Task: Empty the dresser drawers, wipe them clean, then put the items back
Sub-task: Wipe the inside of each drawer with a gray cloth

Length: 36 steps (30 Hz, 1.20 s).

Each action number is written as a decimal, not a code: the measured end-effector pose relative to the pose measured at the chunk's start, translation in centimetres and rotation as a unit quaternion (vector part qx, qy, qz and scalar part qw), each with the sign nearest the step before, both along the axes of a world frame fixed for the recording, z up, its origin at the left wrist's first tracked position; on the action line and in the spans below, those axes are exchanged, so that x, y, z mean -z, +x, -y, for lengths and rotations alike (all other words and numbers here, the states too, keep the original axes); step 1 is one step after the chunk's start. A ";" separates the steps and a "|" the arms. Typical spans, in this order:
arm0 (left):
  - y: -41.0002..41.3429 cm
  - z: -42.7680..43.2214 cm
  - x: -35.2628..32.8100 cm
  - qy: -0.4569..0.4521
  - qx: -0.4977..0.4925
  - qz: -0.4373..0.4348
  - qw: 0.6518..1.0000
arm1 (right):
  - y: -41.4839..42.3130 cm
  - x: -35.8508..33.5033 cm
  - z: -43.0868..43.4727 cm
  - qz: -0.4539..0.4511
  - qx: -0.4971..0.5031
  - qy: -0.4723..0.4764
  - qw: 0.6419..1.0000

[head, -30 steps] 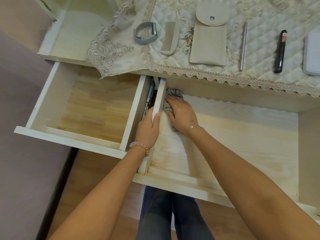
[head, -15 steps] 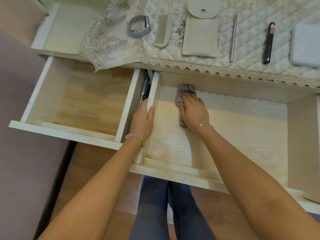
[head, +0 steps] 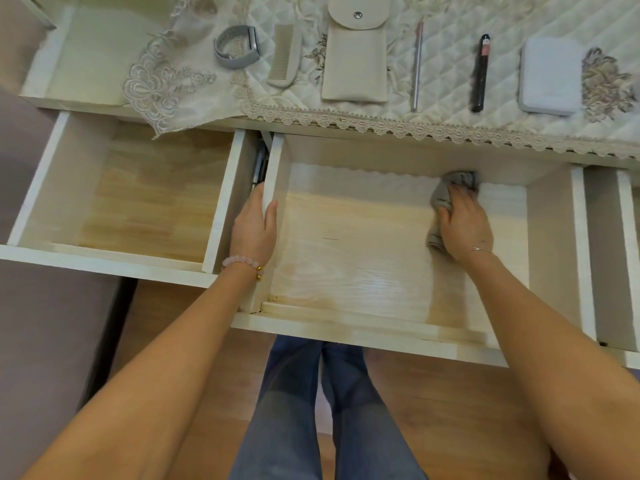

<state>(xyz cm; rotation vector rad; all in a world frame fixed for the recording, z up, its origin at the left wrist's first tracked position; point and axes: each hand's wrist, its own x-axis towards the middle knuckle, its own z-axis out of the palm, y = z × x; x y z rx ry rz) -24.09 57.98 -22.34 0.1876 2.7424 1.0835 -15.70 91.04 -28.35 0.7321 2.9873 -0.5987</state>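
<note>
Standing open below the dresser top are two drawers, the left drawer (head: 121,188) and the middle drawer (head: 363,327), with six items lined up on the runner above. One grey cloth (head: 446,199) lies pinned under the flat, pressing right hand (head: 465,228) near the middle drawer's back right corner, while the left hand (head: 254,230) clasps that drawer's left wall. Half a second ago the cloth was by the back left corner.

Glossy wood drawer (head: 363,271), grey cloth (head: 441,199)

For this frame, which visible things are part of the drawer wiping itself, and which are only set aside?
In use: grey cloth under right hand; middle drawer; left hand on its side wall.
Set aside on top: watch, comb, pouch, black tube, white case.
</note>
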 end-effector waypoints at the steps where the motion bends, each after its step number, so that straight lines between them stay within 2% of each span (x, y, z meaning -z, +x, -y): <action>1: 0.1 0.0 -0.1 0.001 -0.001 0.001 1.000 | 0.7 -0.1 -1.1 0.005 0.028 -0.002 1.000; 5: 0.2 -0.2 -0.3 0.004 -0.001 -0.002 1.000 | 3.2 -0.7 -5.3 0.033 0.118 -0.012 0.992; 7: 0.1 -0.2 -0.4 0.005 -0.001 0.000 1.000 | 3.8 -1.0 -5.8 0.045 0.111 -0.017 0.993; 18: 0.2 -0.3 -0.2 0.015 -0.006 0.006 1.000 | 6.5 0.4 -2.8 -0.010 0.107 -0.063 0.992; 26: 0.3 -0.3 -0.4 0.020 -0.007 0.007 1.000 | 1.9 0.0 5.9 -0.038 -0.020 -0.067 0.997; 36: 0.0 0.0 0.0 0.048 -0.003 0.000 0.999 | -4.7 0.4 18.3 -0.003 -0.175 -0.072 0.982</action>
